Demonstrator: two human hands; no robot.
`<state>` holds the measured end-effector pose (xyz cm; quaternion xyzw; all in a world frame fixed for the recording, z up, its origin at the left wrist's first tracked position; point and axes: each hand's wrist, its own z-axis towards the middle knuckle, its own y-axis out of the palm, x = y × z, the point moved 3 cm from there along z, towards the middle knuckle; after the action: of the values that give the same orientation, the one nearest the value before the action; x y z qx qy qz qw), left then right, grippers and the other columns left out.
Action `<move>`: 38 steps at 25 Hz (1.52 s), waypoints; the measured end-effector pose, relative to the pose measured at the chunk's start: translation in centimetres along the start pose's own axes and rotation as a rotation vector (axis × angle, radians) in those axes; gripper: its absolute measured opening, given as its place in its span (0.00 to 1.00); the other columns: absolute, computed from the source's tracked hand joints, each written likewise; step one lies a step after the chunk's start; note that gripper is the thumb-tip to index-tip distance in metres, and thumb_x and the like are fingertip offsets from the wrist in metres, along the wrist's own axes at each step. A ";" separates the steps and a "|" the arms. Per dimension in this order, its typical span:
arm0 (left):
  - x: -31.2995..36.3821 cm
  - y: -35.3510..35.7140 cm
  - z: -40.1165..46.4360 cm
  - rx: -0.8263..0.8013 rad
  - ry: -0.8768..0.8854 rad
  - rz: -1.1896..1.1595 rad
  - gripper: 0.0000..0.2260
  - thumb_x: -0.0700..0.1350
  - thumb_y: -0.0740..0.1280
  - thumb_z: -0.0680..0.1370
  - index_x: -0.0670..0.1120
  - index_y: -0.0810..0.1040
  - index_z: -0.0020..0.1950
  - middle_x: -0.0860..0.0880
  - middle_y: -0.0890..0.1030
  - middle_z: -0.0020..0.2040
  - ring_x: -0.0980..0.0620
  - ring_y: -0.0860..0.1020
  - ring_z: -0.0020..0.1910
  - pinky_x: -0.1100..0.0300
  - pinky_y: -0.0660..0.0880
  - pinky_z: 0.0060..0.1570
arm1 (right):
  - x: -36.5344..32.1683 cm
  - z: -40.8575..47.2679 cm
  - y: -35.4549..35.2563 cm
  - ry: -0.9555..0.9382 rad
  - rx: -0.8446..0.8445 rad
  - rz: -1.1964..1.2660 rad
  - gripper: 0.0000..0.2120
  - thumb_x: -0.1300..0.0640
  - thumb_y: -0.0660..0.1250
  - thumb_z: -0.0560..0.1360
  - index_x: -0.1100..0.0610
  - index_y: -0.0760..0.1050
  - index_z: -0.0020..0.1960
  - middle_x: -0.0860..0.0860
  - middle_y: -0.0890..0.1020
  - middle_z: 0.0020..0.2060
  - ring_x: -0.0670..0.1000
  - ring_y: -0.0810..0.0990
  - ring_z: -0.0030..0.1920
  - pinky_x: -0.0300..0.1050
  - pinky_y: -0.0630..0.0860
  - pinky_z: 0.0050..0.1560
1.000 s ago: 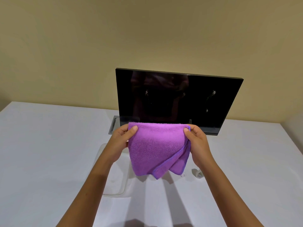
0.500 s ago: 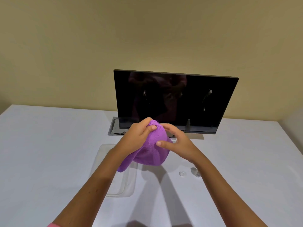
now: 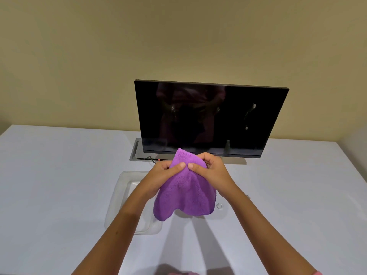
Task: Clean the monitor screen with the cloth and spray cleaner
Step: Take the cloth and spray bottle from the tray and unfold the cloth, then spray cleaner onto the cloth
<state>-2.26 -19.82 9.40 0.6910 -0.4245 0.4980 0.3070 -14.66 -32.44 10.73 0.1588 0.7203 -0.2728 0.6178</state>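
Seems around the middle of the task. On the flat black glossy monitor screen [image 3: 206, 118], small pale specks and streaks visible, some near the centre and some toward the right side; probably spray droplets, but impossible to say surely. No wiped path visible on the glass, so the wiping itself judged as not yet begun.

Soft purple microfibre cloth [image 3: 184, 193] held up in the air above the white counter [image 3: 49, 185], in front of the lower edge of the monitor and not touching it. Left hand [image 3: 160, 175] and right hand [image 3: 212, 171] both closed on the top of the cloth, thumbs almost meeting in the middle, the fabric bunched there and hanging below in loose rounded folds. Fluffy, matte surface, easy to fold and to press flat.

Under the left forearm, a clear plastic rectangular tray [image 3: 123, 191] with rounded corners, lying on the counter. Beside the cloth on the right, a small clear round thing [image 3: 219, 205], perhaps a cap. Spray bottle itself not clearly in view.

Left to do: press the cloth on the glass, wipe the whole screen, remove the specks.
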 end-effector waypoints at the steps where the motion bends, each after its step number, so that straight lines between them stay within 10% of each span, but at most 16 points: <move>1: -0.6 0.1 0.1 0.025 -0.015 -0.017 0.21 0.58 0.70 0.72 0.41 0.82 0.50 0.39 0.84 0.48 0.43 0.82 0.45 0.50 0.78 0.49 | 0.6 0.0 -0.1 0.014 0.014 -0.015 0.09 0.52 0.74 0.72 0.53 0.79 0.49 0.50 0.83 0.44 0.51 0.82 0.46 0.48 0.80 0.49; 13: -5.5 2.8 0.5 0.304 -0.136 -0.043 0.15 0.55 0.60 0.80 0.47 0.76 0.60 0.45 0.81 0.55 0.44 0.80 0.54 0.43 0.78 0.55 | 9.9 -6.6 -11.3 0.087 0.702 -0.185 0.18 0.47 0.72 0.73 0.46 0.71 0.60 0.44 0.75 0.56 0.45 0.74 0.59 0.41 0.69 0.58; 19: -9.1 4.7 0.9 0.361 -0.304 -0.124 0.15 0.55 0.59 0.80 0.49 0.71 0.62 0.46 0.78 0.56 0.44 0.78 0.54 0.45 0.78 0.54 | 15.8 -8.6 -11.2 0.305 0.405 -0.231 0.40 0.53 0.79 0.66 0.52 0.63 0.72 0.44 0.68 0.64 0.45 0.67 0.63 0.44 0.66 0.63; 29: -12.4 7.0 0.8 0.389 -0.398 -0.360 0.13 0.53 0.62 0.79 0.49 0.74 0.60 0.47 0.80 0.54 0.43 0.79 0.52 0.47 0.80 0.48 | 17.2 -7.7 -11.0 0.399 0.359 -0.104 0.09 0.57 0.73 0.73 0.53 0.79 0.52 0.51 0.85 0.46 0.46 0.82 0.46 0.28 0.73 0.43; 38: -12.9 7.3 0.6 0.451 -0.375 -0.447 0.07 0.53 0.63 0.79 0.53 0.76 0.53 0.50 0.79 0.51 0.46 0.79 0.50 0.54 0.80 0.37 | 12.1 -7.2 -8.8 0.325 0.142 0.408 0.15 0.51 0.69 0.75 0.50 0.72 0.61 0.54 0.75 0.32 0.53 0.75 0.29 0.42 0.76 0.33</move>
<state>-10.41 -20.02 -3.01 0.8963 -0.1915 0.3642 0.1653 -27.63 -36.55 1.31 0.3851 0.7423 -0.1633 0.5235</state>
